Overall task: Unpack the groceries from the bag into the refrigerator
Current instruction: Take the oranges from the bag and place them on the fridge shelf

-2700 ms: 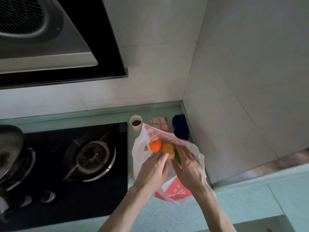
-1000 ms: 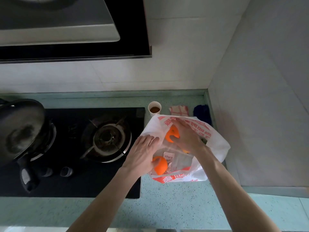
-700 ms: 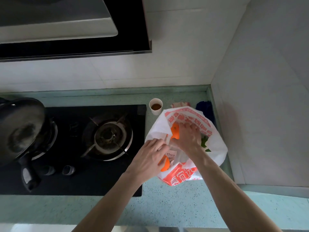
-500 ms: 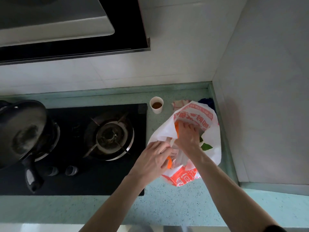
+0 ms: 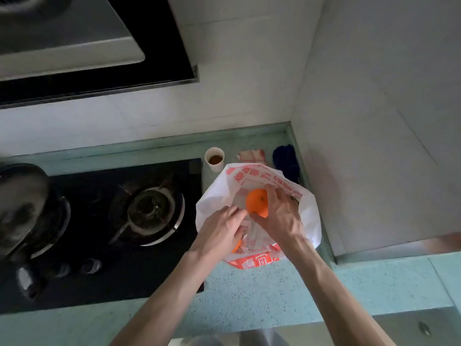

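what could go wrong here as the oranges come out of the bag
The paper cup of brown liquid stands uncovered just behind the plastic bag; tugging the bag could tip it. A second orange sits low under the left hand near the bag's open edge and might roll onto the stove. The right hand grips its orange only from one side, so it could slip.

The bag [image 5: 212,198] sits on the tabletop [image 5: 249,295], right of the stove [image 5: 124,258]; a cup [image 5: 214,159] stands behind it.
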`<state>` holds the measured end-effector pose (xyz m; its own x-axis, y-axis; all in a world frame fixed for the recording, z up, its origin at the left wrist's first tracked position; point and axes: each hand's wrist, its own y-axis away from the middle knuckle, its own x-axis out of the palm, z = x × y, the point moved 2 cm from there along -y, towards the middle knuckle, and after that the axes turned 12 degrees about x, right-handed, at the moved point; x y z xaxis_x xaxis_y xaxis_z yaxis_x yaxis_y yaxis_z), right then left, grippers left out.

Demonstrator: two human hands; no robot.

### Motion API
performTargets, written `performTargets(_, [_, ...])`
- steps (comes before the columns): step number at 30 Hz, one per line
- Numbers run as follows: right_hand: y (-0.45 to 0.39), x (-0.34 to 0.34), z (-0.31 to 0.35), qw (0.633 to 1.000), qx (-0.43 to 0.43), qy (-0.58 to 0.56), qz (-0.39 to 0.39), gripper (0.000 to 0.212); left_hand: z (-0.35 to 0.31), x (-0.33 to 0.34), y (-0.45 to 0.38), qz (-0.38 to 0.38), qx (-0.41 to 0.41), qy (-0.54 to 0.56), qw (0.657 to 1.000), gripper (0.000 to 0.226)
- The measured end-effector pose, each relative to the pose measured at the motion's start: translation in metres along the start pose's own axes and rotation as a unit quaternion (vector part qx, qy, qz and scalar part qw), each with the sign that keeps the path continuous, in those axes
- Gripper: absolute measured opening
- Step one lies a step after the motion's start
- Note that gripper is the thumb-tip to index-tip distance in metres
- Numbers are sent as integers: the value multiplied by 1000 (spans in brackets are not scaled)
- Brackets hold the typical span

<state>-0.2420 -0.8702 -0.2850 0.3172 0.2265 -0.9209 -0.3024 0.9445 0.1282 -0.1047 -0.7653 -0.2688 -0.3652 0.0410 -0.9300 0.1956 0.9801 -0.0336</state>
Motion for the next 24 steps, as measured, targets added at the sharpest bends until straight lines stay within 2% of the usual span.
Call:
performTargets(5, [27, -34, -7, 1000, -14, -13, -16, 75, 12, 16, -3, 85, -56, -55, 993, 46])
performTargets(10, [43, -42, -2, 999, -35, -26, -31, 75, 19, 31, 4, 172, -64, -116, 976, 66])
performTargets(15, [51, -41, -2, 998, -31, -42, -19, 73, 20, 43, 7, 216, -66, -136, 965, 56])
performTargets(20, [56, -41, -9, 999, -24, -42, -16, 72, 18, 52, 6, 228, -53, -177, 956, 65])
performTargets(24, [59, -41, -18, 999, -18, -41, -18, 74, 18, 52, 10, 176, -42, -168, 969, 72])
